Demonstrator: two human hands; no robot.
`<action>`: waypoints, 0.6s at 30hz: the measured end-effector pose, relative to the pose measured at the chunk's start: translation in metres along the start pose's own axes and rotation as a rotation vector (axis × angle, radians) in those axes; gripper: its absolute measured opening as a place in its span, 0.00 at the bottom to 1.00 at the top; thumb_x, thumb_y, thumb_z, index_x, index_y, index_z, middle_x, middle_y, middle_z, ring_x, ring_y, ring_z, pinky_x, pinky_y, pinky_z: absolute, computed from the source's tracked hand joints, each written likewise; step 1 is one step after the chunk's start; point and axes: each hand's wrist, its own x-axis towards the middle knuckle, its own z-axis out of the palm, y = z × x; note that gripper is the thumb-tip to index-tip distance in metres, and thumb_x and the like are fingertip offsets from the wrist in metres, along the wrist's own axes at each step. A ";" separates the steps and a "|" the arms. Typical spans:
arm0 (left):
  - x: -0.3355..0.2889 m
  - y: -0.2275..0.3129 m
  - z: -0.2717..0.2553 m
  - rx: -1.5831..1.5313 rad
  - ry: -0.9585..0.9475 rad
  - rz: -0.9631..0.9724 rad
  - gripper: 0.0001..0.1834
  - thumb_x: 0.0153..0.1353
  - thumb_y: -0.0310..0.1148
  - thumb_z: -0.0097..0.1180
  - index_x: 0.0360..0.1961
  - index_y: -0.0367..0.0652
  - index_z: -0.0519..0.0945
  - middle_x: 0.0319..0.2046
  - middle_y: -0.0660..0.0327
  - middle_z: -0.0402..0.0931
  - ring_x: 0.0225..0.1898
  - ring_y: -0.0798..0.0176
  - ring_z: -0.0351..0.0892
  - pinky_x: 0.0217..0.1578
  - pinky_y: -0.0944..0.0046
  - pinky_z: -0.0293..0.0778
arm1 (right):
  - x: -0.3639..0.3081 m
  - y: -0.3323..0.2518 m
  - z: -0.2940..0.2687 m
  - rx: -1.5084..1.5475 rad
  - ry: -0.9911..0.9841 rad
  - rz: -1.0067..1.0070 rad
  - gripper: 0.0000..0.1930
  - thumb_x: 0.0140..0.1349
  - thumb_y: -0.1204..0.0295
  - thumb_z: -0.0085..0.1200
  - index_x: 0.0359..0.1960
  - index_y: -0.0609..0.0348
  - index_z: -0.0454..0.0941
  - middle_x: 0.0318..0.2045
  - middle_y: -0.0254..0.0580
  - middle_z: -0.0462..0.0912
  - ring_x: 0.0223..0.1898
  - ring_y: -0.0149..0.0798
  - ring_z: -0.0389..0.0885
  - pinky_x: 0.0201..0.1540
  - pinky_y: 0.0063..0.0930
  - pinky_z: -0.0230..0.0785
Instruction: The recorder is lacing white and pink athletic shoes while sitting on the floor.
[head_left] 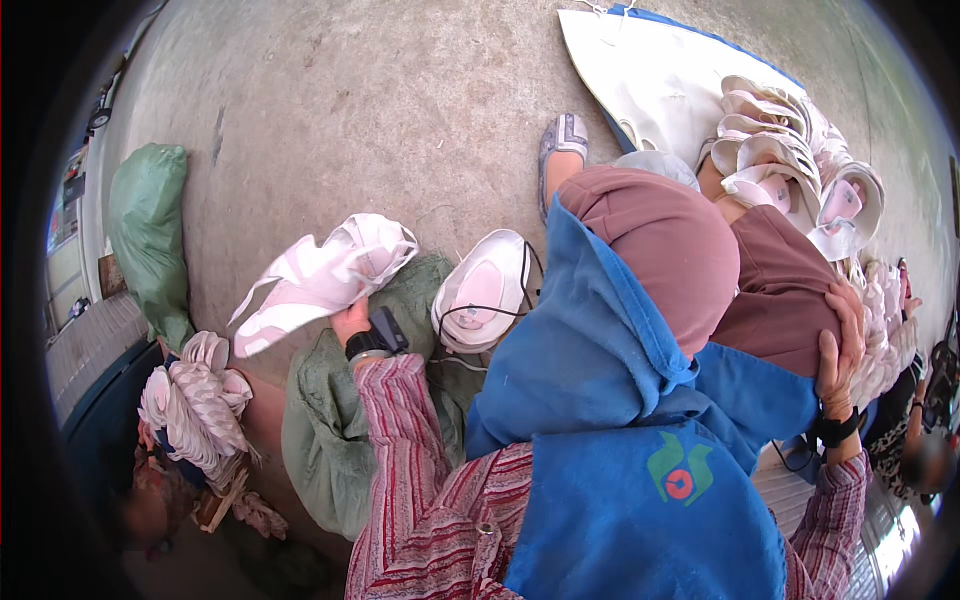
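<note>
Head cam, left one of a fisheye pair, worn on the person; faces down over blue apron (pixel 630 530), very close, left hand (pixel 350 320) and right hand (pixel 842 345) midway, concrete floor (pixel 350 120) farther off; wide, bowed edges

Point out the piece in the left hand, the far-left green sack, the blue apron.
Pink-and-white piece (pixel 338 274): head view, middle of its body.
Green sack (pixel 150 235): head view, middle of its side.
Blue apron (pixel 600 505): head view, plain cloth at the chest.
</note>
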 end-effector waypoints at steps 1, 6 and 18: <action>-0.005 -0.002 -0.015 0.155 -0.012 0.222 0.23 0.51 0.27 0.64 0.49 0.30 0.75 0.47 0.55 0.78 0.48 0.61 0.74 0.52 0.64 0.66 | 0.001 0.000 -0.001 0.005 0.000 -0.003 0.23 0.56 0.62 0.44 0.49 0.66 0.73 0.55 0.55 0.71 0.61 0.53 0.64 0.65 0.46 0.49; -0.018 0.058 0.013 0.108 -0.115 0.103 0.21 0.51 0.29 0.66 0.44 0.27 0.78 0.39 0.52 0.80 0.41 0.62 0.78 0.45 0.65 0.71 | -0.004 -0.001 -0.002 -0.004 0.001 0.033 0.23 0.57 0.61 0.44 0.49 0.65 0.73 0.55 0.55 0.71 0.61 0.54 0.64 0.65 0.45 0.49; 0.017 0.043 0.043 -0.465 -0.129 -0.525 0.36 0.59 0.49 0.50 0.65 0.46 0.56 0.59 0.50 0.65 0.58 0.52 0.67 0.52 0.42 0.64 | 0.002 -0.014 -0.009 -0.049 -0.002 0.044 0.24 0.57 0.59 0.44 0.50 0.65 0.73 0.55 0.54 0.71 0.61 0.53 0.64 0.65 0.44 0.49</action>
